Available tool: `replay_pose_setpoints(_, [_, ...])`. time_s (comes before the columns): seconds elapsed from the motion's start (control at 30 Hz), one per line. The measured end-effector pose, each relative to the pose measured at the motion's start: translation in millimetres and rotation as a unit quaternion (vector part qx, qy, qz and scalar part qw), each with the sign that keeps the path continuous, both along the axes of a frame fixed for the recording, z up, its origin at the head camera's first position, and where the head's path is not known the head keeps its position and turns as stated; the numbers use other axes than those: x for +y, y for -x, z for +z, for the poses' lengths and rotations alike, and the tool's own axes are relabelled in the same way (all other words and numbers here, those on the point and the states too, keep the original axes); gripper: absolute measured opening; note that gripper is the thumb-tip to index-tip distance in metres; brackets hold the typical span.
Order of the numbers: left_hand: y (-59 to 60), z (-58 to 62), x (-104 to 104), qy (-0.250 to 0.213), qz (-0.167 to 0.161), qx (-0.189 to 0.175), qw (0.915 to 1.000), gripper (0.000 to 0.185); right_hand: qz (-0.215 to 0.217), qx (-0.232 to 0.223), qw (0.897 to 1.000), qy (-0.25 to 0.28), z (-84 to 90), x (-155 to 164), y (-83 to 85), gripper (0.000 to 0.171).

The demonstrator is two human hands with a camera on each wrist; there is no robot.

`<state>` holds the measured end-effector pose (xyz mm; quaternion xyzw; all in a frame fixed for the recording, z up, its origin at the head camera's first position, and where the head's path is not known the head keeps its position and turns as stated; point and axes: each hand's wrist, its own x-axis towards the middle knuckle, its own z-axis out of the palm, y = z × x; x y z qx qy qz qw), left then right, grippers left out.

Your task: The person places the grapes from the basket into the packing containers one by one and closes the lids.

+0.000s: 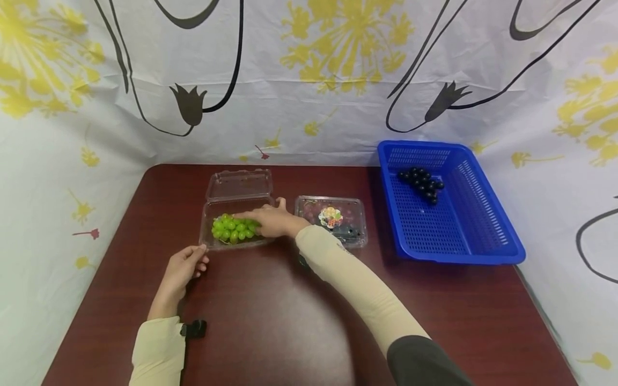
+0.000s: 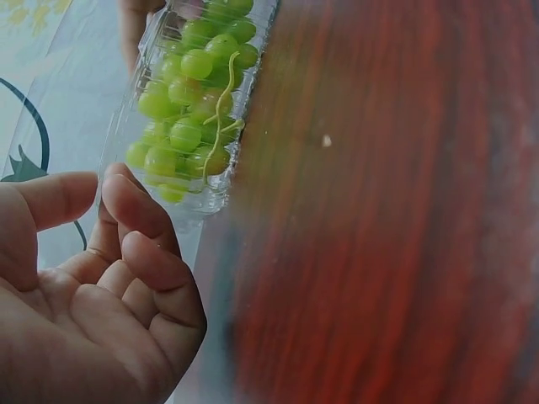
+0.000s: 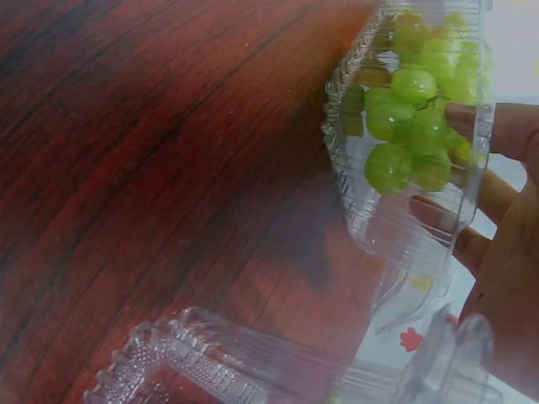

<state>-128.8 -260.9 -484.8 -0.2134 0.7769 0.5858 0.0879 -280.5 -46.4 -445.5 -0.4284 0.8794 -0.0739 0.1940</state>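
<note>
A bunch of green grapes (image 1: 234, 229) lies in an open clear plastic box (image 1: 208, 236) on the dark red table (image 1: 270, 321); its lid (image 1: 238, 185) is folded back. My right hand (image 1: 258, 220) reaches into the box from the right. Its fingers (image 3: 497, 126) close on the bunch (image 3: 404, 126), seen through the box wall (image 3: 370, 227). My left hand (image 1: 197, 260) rests on the table at the box's front left corner, fingers loosely curled and holding nothing. In the left wrist view that hand (image 2: 118, 210) sits just short of the box with grapes (image 2: 189, 101).
A second clear box (image 1: 333, 220), closed and with a sticker on top, stands right of the first, partly behind my right sleeve. A blue basket (image 1: 463, 236) at the right holds a bunch of dark grapes (image 1: 422, 185). A patterned cloth backs the table.
</note>
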Motion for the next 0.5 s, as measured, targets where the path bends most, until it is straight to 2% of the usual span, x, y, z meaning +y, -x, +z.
replay_pose_setpoints(0.3, [0.0,-1.3,0,0.008,-0.002,-0.004,1.0,0.049,-0.013,-0.015,1.0,0.002,4.4,2,3.4,0.066])
replay_pose_setpoints(0.5, [1.9,0.5,0,0.008,-0.001,-0.006,0.9999,0.048,-0.03,-0.026,0.998,0.044,28.5,18,13.7,0.061])
